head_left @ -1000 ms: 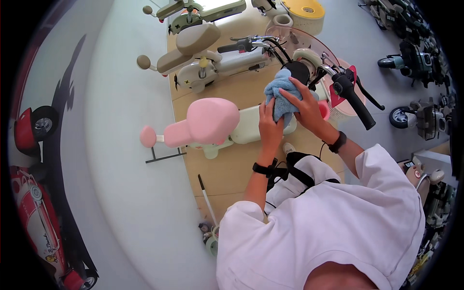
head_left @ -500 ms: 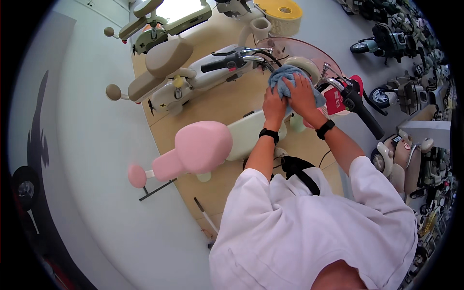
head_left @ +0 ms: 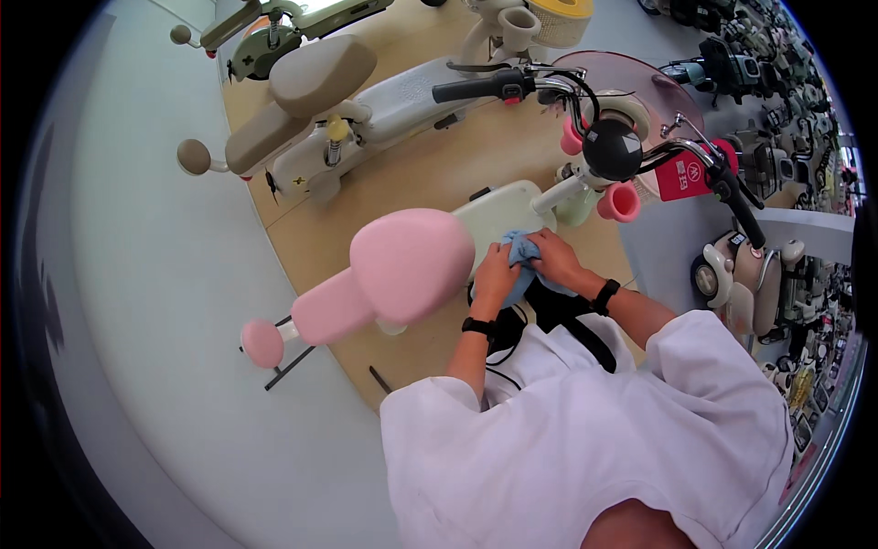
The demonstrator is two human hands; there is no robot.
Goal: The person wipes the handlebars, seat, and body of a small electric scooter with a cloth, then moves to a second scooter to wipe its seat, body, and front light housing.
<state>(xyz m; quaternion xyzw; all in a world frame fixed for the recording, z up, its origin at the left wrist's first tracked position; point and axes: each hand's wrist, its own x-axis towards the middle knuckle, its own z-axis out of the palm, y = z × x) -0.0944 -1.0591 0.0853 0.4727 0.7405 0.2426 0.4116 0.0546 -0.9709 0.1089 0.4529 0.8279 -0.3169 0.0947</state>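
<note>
A crumpled light blue cloth (head_left: 518,253) is bunched between my two hands, close in front of my body. My left hand (head_left: 495,277) grips its left side with curled fingers. On the cloth's right side, my right hand (head_left: 554,259) closes over it. Just beyond them is the pale green frame (head_left: 506,212) of an electric scooter; whether the cloth touches it I cannot tell. The scooter's pink seat (head_left: 413,265) lies to the left. Its handlebar carries a round black display (head_left: 613,150), a black left grip (head_left: 466,89) and a black right grip (head_left: 743,218).
A pink cup holder (head_left: 619,203) and a red tag (head_left: 683,176) hang near the handlebar, before a clear pink windshield (head_left: 631,75). Another scooter with a beige seat (head_left: 322,73) stands beyond. A white wall (head_left: 183,302) runs along the left; many parked scooters line the right.
Both hands have drawn back toward my body with the cloth, away from the handlebar. The round black display, hidden before, now shows. The view has shifted somewhat.
</note>
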